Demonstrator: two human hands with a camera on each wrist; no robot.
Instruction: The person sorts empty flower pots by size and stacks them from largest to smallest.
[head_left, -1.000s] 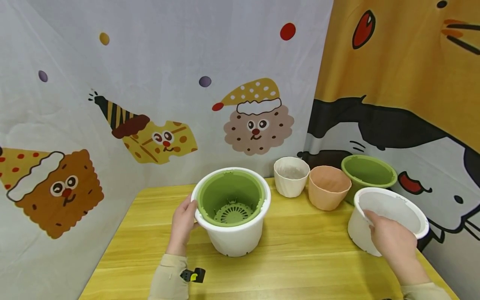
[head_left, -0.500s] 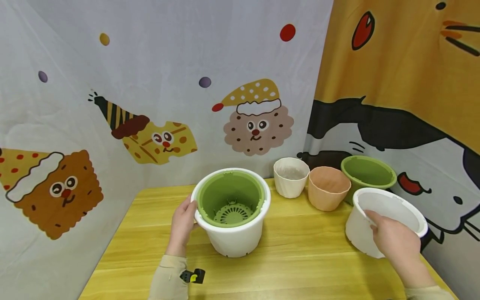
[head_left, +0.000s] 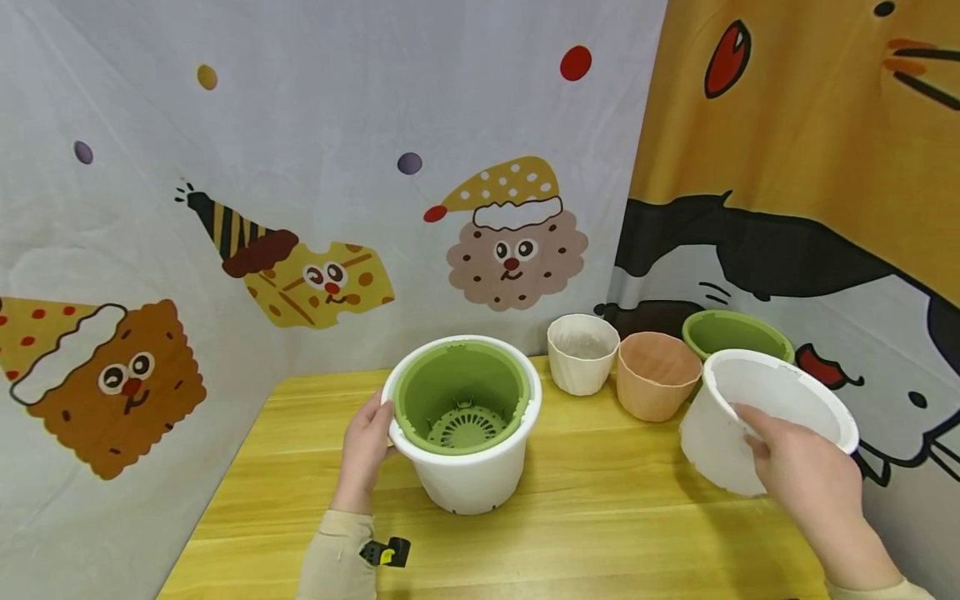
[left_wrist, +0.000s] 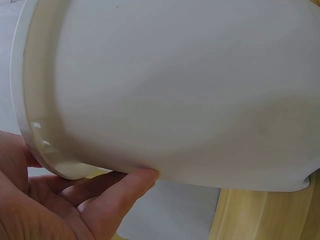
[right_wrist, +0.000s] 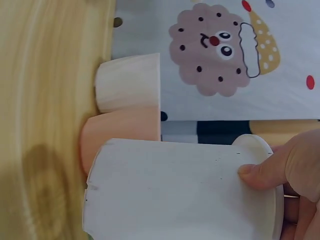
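On the table, slightly left of centre in the head view, a white plastic flowerpot [head_left: 471,482] holds a green slotted pot [head_left: 459,379] nested inside it. My left hand [head_left: 367,446] grips its left rim; in the left wrist view, fingertips [left_wrist: 142,175] touch the white outer wall. At the right, my right hand [head_left: 813,475] pinches the rim of a second white flowerpot [head_left: 716,446], held tilted and apparently just above the table. The thumb [right_wrist: 257,175] lies on this pot's outer wall in the right wrist view; the other fingers are partly hidden behind the rim.
Along the back stand a small cream pot [head_left: 583,371], a peach pot [head_left: 656,392] and another green pot [head_left: 731,333], partly covered by the held white pot. The wooden table [head_left: 585,533] meets printed cloth [head_left: 337,125] behind and at both sides.
The right hand has raised the second white flowerpot off the table and shifted it slightly left, covering more of the back green pot. The left hand and its pots stay put.
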